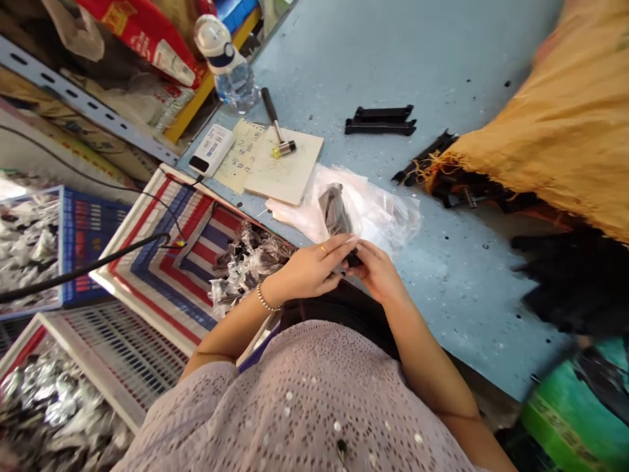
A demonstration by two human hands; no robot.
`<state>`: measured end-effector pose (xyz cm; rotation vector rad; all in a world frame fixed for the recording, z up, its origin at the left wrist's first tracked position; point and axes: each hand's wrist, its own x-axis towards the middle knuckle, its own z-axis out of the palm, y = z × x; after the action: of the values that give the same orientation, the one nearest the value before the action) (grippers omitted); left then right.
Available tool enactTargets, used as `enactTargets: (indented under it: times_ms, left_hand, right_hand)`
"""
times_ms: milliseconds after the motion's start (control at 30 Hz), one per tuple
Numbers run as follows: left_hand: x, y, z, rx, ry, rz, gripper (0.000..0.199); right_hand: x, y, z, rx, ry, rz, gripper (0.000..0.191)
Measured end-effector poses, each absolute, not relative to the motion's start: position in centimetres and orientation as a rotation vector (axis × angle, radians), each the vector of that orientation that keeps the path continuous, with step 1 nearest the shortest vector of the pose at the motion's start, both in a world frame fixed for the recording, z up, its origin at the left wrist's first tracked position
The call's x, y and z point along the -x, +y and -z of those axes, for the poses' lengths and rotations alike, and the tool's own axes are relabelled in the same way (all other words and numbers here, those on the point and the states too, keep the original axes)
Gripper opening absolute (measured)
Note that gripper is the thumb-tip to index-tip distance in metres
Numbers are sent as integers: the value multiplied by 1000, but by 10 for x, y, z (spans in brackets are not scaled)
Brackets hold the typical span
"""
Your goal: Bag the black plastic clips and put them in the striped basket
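Note:
Both hands meet at the near edge of the blue table, around a black part in a clear plastic bag (335,208). My left hand (310,267), with a ring and a beaded bracelet, has its fingers closed on the bag's near end. My right hand (379,270) pinches the dark end of the part beside it. Under and beyond them lies a heap of clear plastic bags (378,203). Farther off, two black parts (381,120) rest side by side, and more black parts (425,157) stick out of an orange woven sack (555,131).
A hammer (279,131) lies on a board (289,167), near a white device (212,149) and a water bottle (228,69). At the left, a striped crate (147,262) holds bagged parts. Black pieces (580,282) and a green bag (574,406) are at the right.

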<state>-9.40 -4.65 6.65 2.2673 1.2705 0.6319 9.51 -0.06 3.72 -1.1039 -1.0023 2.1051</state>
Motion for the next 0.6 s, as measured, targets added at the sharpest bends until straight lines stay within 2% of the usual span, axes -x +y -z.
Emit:
enactTargets:
  times_ms: [133, 233, 300, 400, 500, 600]
  left_hand:
    - [135, -90, -109, -2175, 1496, -642, 38]
    - [183, -126, -121, -1990, 1664, -442, 32]
    - [215, -135, -97, -1821, 1789, -217, 28]
    - [240, -120, -22, -1496, 2055, 73, 22]
    - [230, -85, 41, -1479, 2084, 149, 23]
    - [207, -56, 65, -1601, 1970, 164, 27]
  right_hand:
    - [-85, -13, -56, 736, -1412, -2263, 50]
    - [-76, -13, -62, 580, -1426, -2432, 44]
    - [-71, -12, -58, 729, -1359, -2355, 35]
    - [-69, -16, -47, 948, -1266, -2198, 28]
    - [-78, -24, -36, 1029, -1247, -2130, 27]
    - [-102, -26, -27, 1098, -1289, -2041, 25]
